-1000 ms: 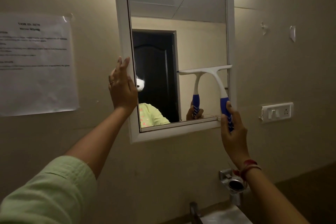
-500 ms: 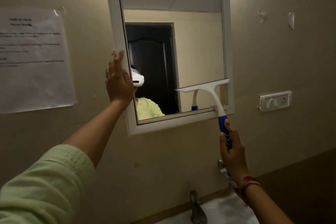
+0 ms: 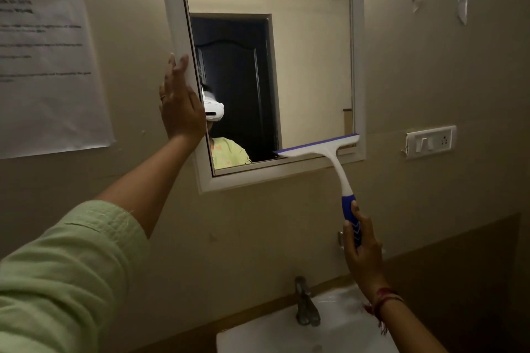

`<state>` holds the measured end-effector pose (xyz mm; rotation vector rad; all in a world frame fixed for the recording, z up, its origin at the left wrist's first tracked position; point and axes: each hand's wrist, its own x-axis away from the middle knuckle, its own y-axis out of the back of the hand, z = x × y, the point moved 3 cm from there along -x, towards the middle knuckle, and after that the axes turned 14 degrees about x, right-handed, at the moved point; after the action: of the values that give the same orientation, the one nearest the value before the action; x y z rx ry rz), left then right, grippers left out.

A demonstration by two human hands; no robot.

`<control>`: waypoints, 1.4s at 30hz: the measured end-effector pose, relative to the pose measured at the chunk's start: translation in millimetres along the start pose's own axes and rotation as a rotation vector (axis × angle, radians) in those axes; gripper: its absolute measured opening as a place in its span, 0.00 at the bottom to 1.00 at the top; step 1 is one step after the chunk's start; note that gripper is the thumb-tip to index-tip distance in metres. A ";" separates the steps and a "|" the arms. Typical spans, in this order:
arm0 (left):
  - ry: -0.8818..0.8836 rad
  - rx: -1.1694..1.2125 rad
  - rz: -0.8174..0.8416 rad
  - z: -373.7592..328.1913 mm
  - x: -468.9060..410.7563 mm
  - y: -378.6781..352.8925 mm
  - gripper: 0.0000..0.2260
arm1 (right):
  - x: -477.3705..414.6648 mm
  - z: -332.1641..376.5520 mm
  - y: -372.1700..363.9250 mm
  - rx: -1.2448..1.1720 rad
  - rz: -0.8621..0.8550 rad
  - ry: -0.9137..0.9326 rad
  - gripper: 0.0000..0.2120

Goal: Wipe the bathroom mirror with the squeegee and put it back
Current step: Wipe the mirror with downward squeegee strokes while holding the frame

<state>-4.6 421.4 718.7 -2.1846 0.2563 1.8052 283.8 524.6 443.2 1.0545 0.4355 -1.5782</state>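
The bathroom mirror [image 3: 309, 60] hangs on the wall in a white frame. My left hand [image 3: 177, 106] lies flat against the frame's left side, fingers together and pointing up. My right hand [image 3: 362, 252] grips the blue handle of the white squeegee [image 3: 329, 152], well below the mirror. The squeegee's blade lies across the mirror's bottom right corner, at the lower edge of the glass and over the frame. The mirror reflects a dark door and a person in a green top.
A white sink [image 3: 338, 324] with a metal tap [image 3: 305, 304] sits directly below. A switch plate [image 3: 430, 141] is on the wall right of the mirror. A taped paper sheet [image 3: 48, 66] hangs at the left. Two small hooks [image 3: 461, 8] are at upper right.
My right hand has drawn the squeegee down the right part of the glass, from mid-height to the bottom edge. My left hand has stayed on the frame.
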 end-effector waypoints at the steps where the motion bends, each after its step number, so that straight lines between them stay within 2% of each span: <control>1: 0.000 0.004 -0.001 0.3 0.1 0.1 0.23 | 2.5 -0.7 -1.1 0.008 -0.003 -0.005 0.25; 16: -0.007 0.010 -0.011 4.4 0.0 -1.1 0.22 | 14.4 -1.6 -4.8 -0.047 0.026 -0.047 0.22; 20: -0.005 0.012 -0.008 3.7 -0.2 -0.4 0.22 | 14.4 0.9 -0.9 -0.039 0.027 -0.036 0.19; 23: -0.004 0.005 0.001 3.7 0.0 -0.8 0.22 | 13.9 1.2 -0.4 -0.002 0.014 -0.028 0.19; 28: -0.005 0.014 0.000 2.6 0.0 -0.3 0.22 | 14.5 1.3 0.7 0.039 0.019 -0.030 0.27; 35: 0.001 0.020 0.006 0.7 0.3 0.7 0.22 | 13.1 3.3 3.0 0.044 0.009 -0.030 0.26; 38: -0.003 0.024 0.008 0.5 0.5 0.7 0.22 | 14.3 4.1 3.3 0.020 0.010 -0.032 0.20; 41: 0.010 0.018 0.007 1.1 0.3 0.7 0.22 | 14.2 4.2 3.2 0.000 -0.007 -0.029 0.29; 42: 0.013 0.018 0.008 0.9 0.3 0.7 0.22 | 14.2 5.2 3.2 -0.005 -0.010 -0.033 0.29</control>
<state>-5.5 421.0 718.2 -2.1864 0.2836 1.7868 285.2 511.4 435.3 1.0225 0.4221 -1.6002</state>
